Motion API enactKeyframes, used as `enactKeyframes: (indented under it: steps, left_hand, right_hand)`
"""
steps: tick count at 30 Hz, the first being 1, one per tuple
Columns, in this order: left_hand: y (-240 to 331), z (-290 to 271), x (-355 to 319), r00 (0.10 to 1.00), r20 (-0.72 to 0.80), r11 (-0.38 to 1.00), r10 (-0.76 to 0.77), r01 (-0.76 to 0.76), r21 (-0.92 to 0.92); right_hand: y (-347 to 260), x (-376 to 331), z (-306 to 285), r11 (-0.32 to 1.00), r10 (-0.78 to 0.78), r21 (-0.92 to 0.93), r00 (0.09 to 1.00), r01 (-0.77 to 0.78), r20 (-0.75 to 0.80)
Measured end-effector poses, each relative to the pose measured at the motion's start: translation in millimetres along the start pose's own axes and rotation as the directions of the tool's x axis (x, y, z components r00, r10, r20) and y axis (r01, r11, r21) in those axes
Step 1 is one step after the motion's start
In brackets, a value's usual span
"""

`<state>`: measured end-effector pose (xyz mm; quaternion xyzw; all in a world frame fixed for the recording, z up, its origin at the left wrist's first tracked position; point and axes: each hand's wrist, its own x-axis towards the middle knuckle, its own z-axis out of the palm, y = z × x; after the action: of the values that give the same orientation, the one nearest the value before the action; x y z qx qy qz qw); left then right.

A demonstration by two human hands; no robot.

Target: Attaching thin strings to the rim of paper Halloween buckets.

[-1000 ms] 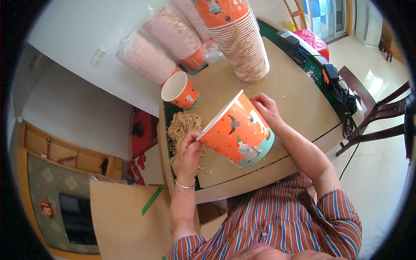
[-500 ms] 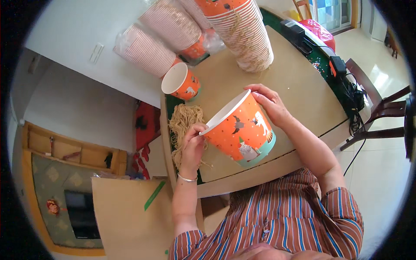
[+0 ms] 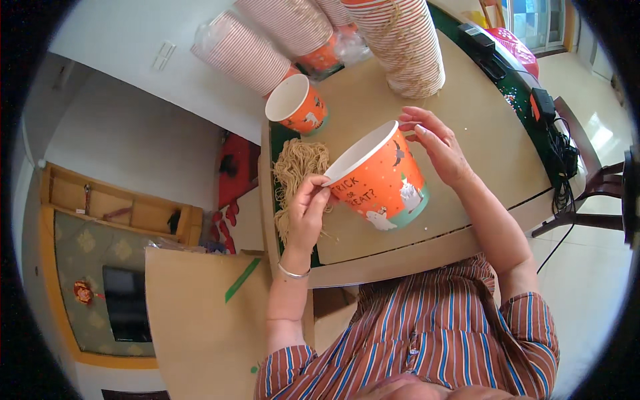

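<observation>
An orange paper bucket [image 3: 381,180] with white ghost pictures and a teal base is held tilted above the table, its open mouth turned up and to the left. My left hand [image 3: 308,210] pinches its near rim with thumb and fingers. On the far side my right hand [image 3: 437,143] steadies the bucket's wall, fingers spread. A heap of tan string handles [image 3: 297,170] lies on the table just left of the bucket. A second orange bucket [image 3: 298,105] stands upright beyond the heap.
Tall stacks of nested buckets [image 3: 403,40] stand at the far end of the brown table [image 3: 480,127], with bagged stacks [image 3: 250,53] lying to the left. A cardboard sheet [image 3: 200,313] leans by my left side. Cables and a power strip [image 3: 543,107] sit at the right edge.
Both hands have shifted slightly on the bucket, which has turned a little so its mouth faces more to the left. The left hand stays pinched on the rim.
</observation>
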<state>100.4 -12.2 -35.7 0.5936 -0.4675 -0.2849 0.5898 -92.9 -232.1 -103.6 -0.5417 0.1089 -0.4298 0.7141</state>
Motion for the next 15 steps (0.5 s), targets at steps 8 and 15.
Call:
enactKeyframes:
  steps: [8, 15]
  left_hand:
    - [14, 11, -9, 0.998, -0.018, 0.977, 0.056, -0.051, 0.208]
    - [17, 18, -11, 0.995, 0.001, 0.950, 0.103, -0.099, 0.296]
  right_hand:
    - [-6, -5, 2, 0.995, -0.041, -0.090, 0.998, 0.046, 0.052]
    - [-17, -11, 6, 0.981, -0.122, -0.141, 0.988, 0.135, 0.098]
